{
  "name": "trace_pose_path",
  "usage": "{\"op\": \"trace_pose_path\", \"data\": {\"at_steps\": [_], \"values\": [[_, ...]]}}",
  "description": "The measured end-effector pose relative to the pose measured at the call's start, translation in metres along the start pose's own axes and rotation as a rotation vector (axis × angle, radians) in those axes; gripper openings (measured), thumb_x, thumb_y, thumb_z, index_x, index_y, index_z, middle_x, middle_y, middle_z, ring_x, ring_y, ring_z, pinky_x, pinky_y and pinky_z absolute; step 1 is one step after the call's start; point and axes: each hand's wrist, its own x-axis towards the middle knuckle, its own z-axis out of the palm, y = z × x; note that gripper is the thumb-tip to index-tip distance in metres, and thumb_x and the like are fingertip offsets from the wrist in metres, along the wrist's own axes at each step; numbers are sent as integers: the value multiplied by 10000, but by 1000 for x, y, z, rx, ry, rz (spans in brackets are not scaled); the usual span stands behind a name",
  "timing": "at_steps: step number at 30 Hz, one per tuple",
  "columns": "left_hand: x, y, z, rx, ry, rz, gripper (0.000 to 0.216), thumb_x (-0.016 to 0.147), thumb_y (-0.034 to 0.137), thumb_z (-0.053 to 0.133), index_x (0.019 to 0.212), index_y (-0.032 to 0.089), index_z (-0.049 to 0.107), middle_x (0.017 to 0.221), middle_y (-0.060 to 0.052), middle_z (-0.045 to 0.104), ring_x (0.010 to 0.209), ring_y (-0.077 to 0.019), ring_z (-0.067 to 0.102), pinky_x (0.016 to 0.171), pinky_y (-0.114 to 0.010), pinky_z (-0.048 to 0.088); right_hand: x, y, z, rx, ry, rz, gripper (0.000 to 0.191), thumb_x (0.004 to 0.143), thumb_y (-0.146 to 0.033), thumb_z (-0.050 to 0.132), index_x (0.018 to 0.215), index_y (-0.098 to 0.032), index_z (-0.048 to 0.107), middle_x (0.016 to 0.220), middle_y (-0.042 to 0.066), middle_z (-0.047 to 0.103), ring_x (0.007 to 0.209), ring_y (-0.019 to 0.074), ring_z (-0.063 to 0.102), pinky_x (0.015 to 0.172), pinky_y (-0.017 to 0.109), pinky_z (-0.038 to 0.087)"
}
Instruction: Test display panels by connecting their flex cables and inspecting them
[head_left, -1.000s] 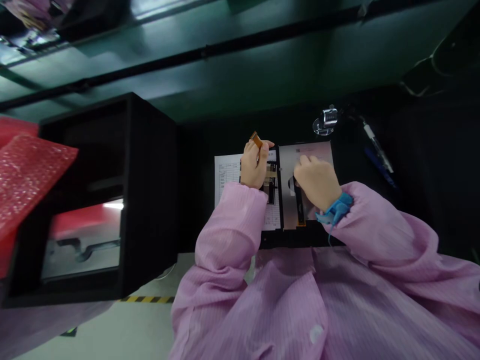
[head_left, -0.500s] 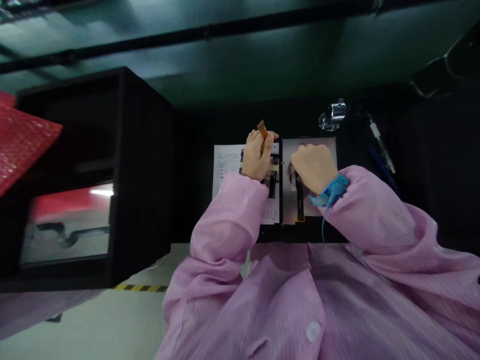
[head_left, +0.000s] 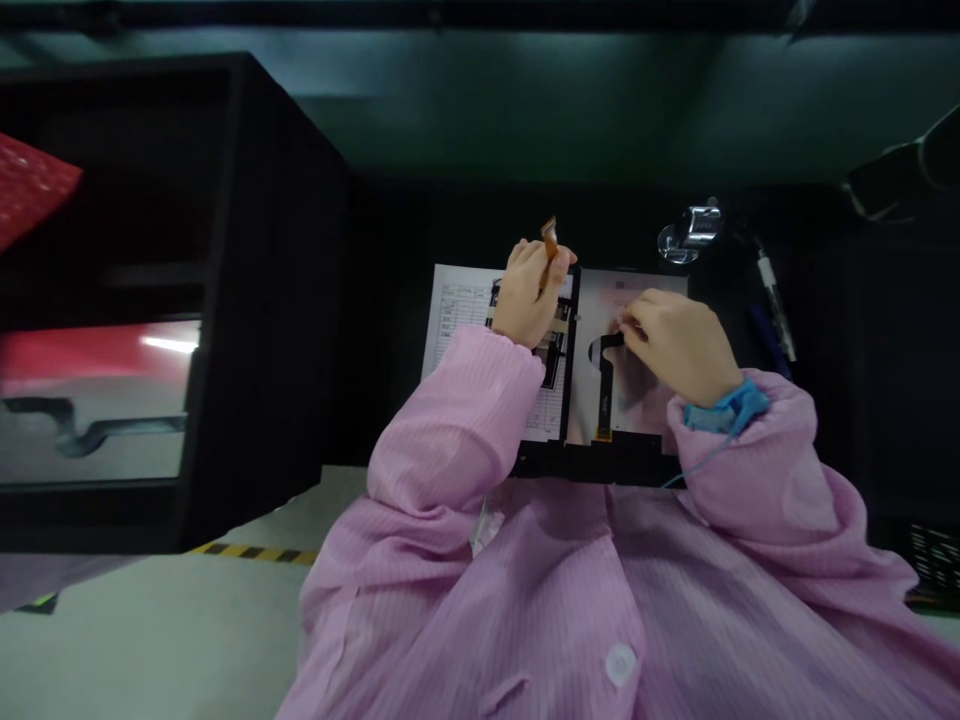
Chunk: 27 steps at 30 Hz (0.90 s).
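My left hand (head_left: pixel 527 295) is closed around an orange-brown flex cable (head_left: pixel 550 240), whose end sticks up above the thumb. Under this hand are a printed sheet (head_left: pixel 459 315) and several black flex cables (head_left: pixel 553 365), partly covered by the fingers. To the right lies a flat silvery panel (head_left: pixel 585 400) with a bent black flex cable (head_left: pixel 606 385) on it. My right hand (head_left: pixel 675 340), a blue wrist strap at its cuff, pinches at the upper end of that cable. Whether the fingertips hold the cable or a small pale bit cannot be made out.
A black open-fronted box (head_left: pixel 281 300) stands at the left, with red bubble wrap (head_left: pixel 34 185) at its opening. Behind the panel at the right sit a shiny metal tally counter (head_left: pixel 701 226), a white pen (head_left: pixel 776 305) and a dark blue pen (head_left: pixel 769 340).
My right hand has shifted right and turned from a fist-like pose over the panel to a pinch, uncovering more of the black flex cable. My left hand keeps the orange-brown cable. The view has shifted.
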Motion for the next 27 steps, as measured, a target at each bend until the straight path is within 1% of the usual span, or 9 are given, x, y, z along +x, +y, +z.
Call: {"op": "trace_pose_path", "data": {"at_steps": [3,6,8,12,15,18,21,24,27], "values": [[0,0,1,-2,-2,-12,406,1006,538,434,905,233,683,957,-51,666,1023,-252,611,1109,-521,385,-2,-13,-1,-108,-5,-18,228,950,-112,464,904,-99,687,994,127,667,916,236,600,615,320,321],[0,-2,2,-3,9,-36,370,1004,518,458,907,238,680,953,-46,664,1041,-253,608,1117,-524,378,0,-26,-6,-182,-67,3,226,934,-83,454,951,-85,679,1008,149,660,908,254,605,579,315,284],[1,-3,2,7,10,-26,373,1005,519,454,910,238,679,952,-44,667,1032,-249,613,1116,-520,380,2,-35,-8,-221,-102,27,272,920,-40,418,985,-71,680,1014,163,661,893,260,613,568,314,274],[1,-4,2,86,-10,41,444,1031,529,364,926,228,673,953,-45,679,988,-226,632,1095,-487,404,7,-49,-9,-257,-102,59,397,896,31,308,998,-38,685,999,201,661,855,275,627,553,317,275],[1,-3,2,195,-20,51,489,1058,503,279,957,216,662,972,-48,691,996,-214,638,1067,-463,427,10,-54,-9,-263,-103,78,407,880,42,300,998,-21,684,997,222,655,848,289,632,546,317,279],[1,-1,3,282,-28,58,494,1073,457,234,973,210,651,1004,-55,704,1012,-207,639,1057,-445,432,13,-53,-11,-290,-130,58,377,885,28,336,1000,-27,691,1007,218,661,868,300,642,554,320,285],[1,-2,4,312,-29,92,486,1078,423,220,977,210,644,1013,-59,709,1010,-199,645,1067,-440,423,16,-44,-12,-322,-151,-9,270,886,-25,443,964,-62,698,997,194,676,870,297,648,561,323,274],[1,-3,6,316,-21,110,477,1080,409,216,985,211,640,1010,-59,707,1013,-196,649,1073,-441,418,19,-31,-10,-321,-138,-53,184,888,-98,513,918,-96,695,980,157,685,850,277,647,560,322,245],[1,-4,7,317,-17,114,472,1081,399,214,990,218,640,1005,-56,704,1021,-197,648,1087,-450,406,20,-18,-6,-255,-107,-47,171,897,-144,510,887,-110,677,952,132,686,804,251,630,558,326,223]]}}
